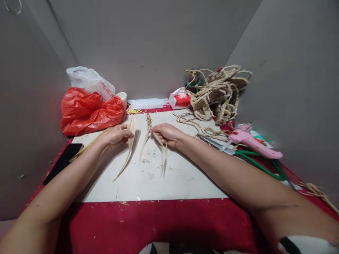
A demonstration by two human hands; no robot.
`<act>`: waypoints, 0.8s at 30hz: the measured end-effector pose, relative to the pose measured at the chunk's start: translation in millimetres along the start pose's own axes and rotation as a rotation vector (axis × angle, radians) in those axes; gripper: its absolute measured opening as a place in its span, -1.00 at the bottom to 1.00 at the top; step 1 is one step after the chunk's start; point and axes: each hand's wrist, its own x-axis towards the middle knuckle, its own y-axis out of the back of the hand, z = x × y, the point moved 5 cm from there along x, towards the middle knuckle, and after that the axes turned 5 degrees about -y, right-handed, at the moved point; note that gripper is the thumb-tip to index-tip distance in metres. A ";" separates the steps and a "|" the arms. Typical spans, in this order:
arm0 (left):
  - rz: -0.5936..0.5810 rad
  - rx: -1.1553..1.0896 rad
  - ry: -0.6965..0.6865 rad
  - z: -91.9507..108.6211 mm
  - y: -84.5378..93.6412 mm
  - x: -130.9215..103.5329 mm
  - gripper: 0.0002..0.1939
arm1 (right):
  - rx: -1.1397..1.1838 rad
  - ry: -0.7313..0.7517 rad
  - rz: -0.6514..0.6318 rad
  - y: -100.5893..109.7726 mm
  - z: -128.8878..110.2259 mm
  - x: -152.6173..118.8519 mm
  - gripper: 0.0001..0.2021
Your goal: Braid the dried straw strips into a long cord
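Left forearm [71,187] angled in from 7 o'clock; left hand [119,136] pinched a dry husk strip [130,150] between thumb and fingers, lower tip toward 7. Right forearm [219,164] angled in from 4; right hand [169,134], fingers curled, pinched the base of a short braid [148,121] at the white board's [159,188] 12 o'clock, loose tails [164,158] toward 6.

left forearm [62,190] partly hides a tan strip [90,143]; the right sleeve [308,244] is cut off.

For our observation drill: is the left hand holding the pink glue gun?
No: the left hand holds a pale strip; the glue gun lies at right.
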 end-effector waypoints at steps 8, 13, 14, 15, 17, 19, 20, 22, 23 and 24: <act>-0.096 -0.145 0.055 -8.5 -39.7 9.4 -0.86 | -0.031 0.016 0.019 -2.5 -5.2 -1.5 -0.80; -0.196 -0.126 0.117 -11.3 -43.4 6.9 -0.74 | -0.055 0.028 0.030 -4.2 -7.0 -3.5 -0.78; -0.217 -0.119 0.132 -12.0 -44.3 6.6 -0.74 | -0.061 0.030 0.031 -4.6 -7.1 -3.9 -0.77; -0.235 -0.111 0.143 -12.4 -45.3 6.7 -0.74 | -0.065 0.032 0.033 -4.9 -7.1 -4.4 -0.77; -0.253 -0.096 0.148 -12.6 -47.6 8.1 -0.75 | -0.082 0.042 0.045 -5.1 -7.3 -5.1 -0.76; -0.251 -0.082 0.131 -11.9 -49.9 10.7 -0.75 | -0.116 0.067 0.071 -4.2 -8.2 -5.5 -0.76; -0.244 -0.073 0.118 -11.4 -50.9 12.1 -0.75 | -0.135 0.084 0.083 -3.6 -8.9 -5.6 -0.76; -0.222 -0.047 0.093 -10.5 -52.2 14.4 -0.74 | -0.170 0.120 0.098 -2.3 -10.4 -5.4 -0.77; -0.207 -0.031 0.082 -10.3 -52.3 15.2 -0.74 | -0.184 0.134 0.102 -1.8 -11.0 -5.1 -0.77; -0.188 -0.013 0.071 -10.1 -52.1 15.9 -0.74 | -0.198 0.145 0.107 -1.2 -11.5 -4.9 -0.78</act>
